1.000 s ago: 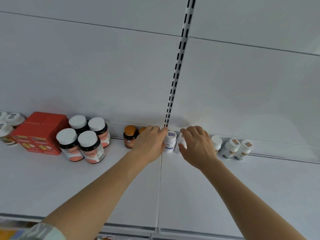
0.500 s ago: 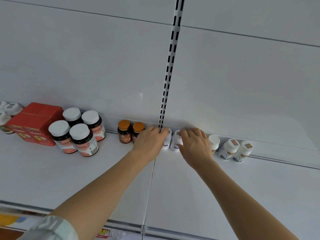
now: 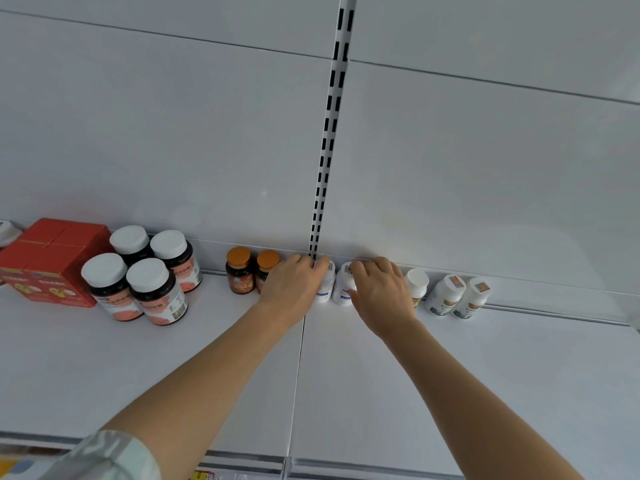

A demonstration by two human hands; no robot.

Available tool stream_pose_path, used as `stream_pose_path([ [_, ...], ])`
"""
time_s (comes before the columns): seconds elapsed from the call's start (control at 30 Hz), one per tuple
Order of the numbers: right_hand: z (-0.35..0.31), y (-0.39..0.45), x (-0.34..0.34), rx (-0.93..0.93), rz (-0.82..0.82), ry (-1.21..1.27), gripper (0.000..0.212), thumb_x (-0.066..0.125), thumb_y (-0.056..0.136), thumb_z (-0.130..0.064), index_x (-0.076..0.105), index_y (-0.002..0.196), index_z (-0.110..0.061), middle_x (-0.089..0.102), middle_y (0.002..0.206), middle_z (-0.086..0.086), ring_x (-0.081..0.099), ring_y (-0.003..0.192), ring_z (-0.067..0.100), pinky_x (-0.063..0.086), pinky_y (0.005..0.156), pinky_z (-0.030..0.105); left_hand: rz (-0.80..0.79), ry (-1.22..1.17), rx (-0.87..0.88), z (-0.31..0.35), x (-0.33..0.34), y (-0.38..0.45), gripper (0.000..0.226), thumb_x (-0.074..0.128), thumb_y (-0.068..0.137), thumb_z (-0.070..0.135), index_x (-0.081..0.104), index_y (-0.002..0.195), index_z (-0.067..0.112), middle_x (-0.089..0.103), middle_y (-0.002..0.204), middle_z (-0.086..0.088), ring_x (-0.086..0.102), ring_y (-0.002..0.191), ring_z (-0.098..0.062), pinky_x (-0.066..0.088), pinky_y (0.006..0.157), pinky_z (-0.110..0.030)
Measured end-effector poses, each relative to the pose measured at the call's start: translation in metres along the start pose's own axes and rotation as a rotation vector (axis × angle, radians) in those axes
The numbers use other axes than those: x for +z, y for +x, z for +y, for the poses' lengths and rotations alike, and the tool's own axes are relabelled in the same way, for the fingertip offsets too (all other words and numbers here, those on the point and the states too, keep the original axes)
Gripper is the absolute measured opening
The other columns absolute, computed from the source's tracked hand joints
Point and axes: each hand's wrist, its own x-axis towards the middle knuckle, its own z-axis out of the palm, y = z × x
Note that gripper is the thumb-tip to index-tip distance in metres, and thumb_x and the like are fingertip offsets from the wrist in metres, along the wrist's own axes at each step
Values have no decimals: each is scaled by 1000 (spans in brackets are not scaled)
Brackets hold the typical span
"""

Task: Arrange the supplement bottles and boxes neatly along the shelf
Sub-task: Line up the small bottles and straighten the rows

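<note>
Two small white bottles stand side by side at the back of the white shelf [image 3: 207, 358], under the slotted upright. My left hand [image 3: 294, 285] curls round the left white bottle [image 3: 325, 291]. My right hand [image 3: 381, 289] grips the right white bottle [image 3: 341, 289]. Left of my hands stand two amber bottles with orange caps [image 3: 239, 275], the nearer one partly hidden by my left hand. Further left are several dark bottles with white caps [image 3: 152, 289] and red boxes [image 3: 48, 265].
To the right of my right hand, three white bottles [image 3: 446, 294] line the back wall. The slotted upright [image 3: 329, 133] runs up the wall behind my hands. A seam [image 3: 298, 375] splits the shelf; its front edge [image 3: 346, 465] is near me.
Both hands have pushed the two white bottles back toward the wall and closer together. The second amber bottle has come into view beside my left hand.
</note>
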Motion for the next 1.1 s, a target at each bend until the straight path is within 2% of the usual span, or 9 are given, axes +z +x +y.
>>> stream_pose_path([
  [0.1, 0, -2, -6, -2, -2, 10, 34, 83, 63, -18, 62, 89, -13, 64, 78, 3, 58, 84, 31, 50, 77, 39, -29, -10, -41, 2, -4, 1, 51, 69, 86, 22, 47, 132, 15, 65, 106, -6, 60, 100, -25, 40, 63, -29],
  [0.17, 2, -6, -13, -1, 9, 23, 36, 82, 66, -26, 62, 93, -12, 64, 80, 4, 58, 85, 31, 51, 77, 40, -23, -7, -56, 3, -7, 2, 57, 67, 89, 27, 39, 137, 14, 61, 115, -7, 56, 108, -26, 42, 69, -31],
  [0.37, 29, -18, -32, 45, 138, 20, 39, 74, 77, -27, 62, 109, -9, 65, 93, 7, 57, 96, 34, 49, 82, 42, 106, -56, -6, 22, -30, 11, 52, 62, 92, 34, 39, 135, 15, 60, 109, -6, 55, 102, -28, 40, 70, -34],
  [0.57, 78, -37, -40, 112, 124, 6, 37, 71, 78, -26, 63, 110, -9, 65, 96, 8, 57, 97, 34, 48, 82, 42, 102, -158, 116, 66, -23, 23, 46, 64, 89, 27, 48, 130, 15, 62, 97, -6, 56, 94, -29, 42, 71, -37],
  [0.77, 108, -45, -36, 36, 65, 13, 39, 73, 70, -24, 63, 106, -13, 63, 92, 5, 56, 94, 32, 48, 81, 39, 34, -99, 92, 90, -3, 38, 59, 67, 86, 33, 45, 138, 17, 63, 112, -7, 53, 108, -31, 39, 94, -40],
  [0.83, 115, -45, -30, 0, 51, 7, 37, 73, 69, -24, 63, 103, -14, 63, 90, 4, 56, 91, 31, 48, 79, 39, 16, -62, 72, 97, 5, 41, 59, 74, 79, 30, 52, 132, 17, 66, 107, -6, 56, 103, -31, 41, 93, -40],
  [0.9, 121, -44, -23, -24, 36, 7, 36, 74, 69, -25, 64, 101, -14, 65, 89, 4, 57, 90, 31, 48, 79, 39, 28, -12, 47, 102, 14, 43, 57, 81, 66, 26, 60, 119, 19, 68, 93, -2, 59, 91, -29, 44, 87, -38],
  [0.97, 125, -45, -15, -47, 28, 16, 33, 75, 70, -26, 64, 98, -13, 66, 88, 3, 58, 90, 31, 48, 79, 39, 45, 9, 19, 106, 20, 44, 51, 82, 60, 21, 61, 106, 20, 65, 83, 1, 58, 84, -27, 44, 82, -37],
  [1.1, 128, -44, -7, -84, 37, 43, 28, 76, 68, -20, 63, 92, -13, 69, 88, 2, 59, 88, 31, 48, 78, 38, 50, 24, 2, 110, 24, 46, 48, 83, 56, 15, 61, 99, 18, 63, 80, 1, 58, 81, -27, 45, 80, -37],
])
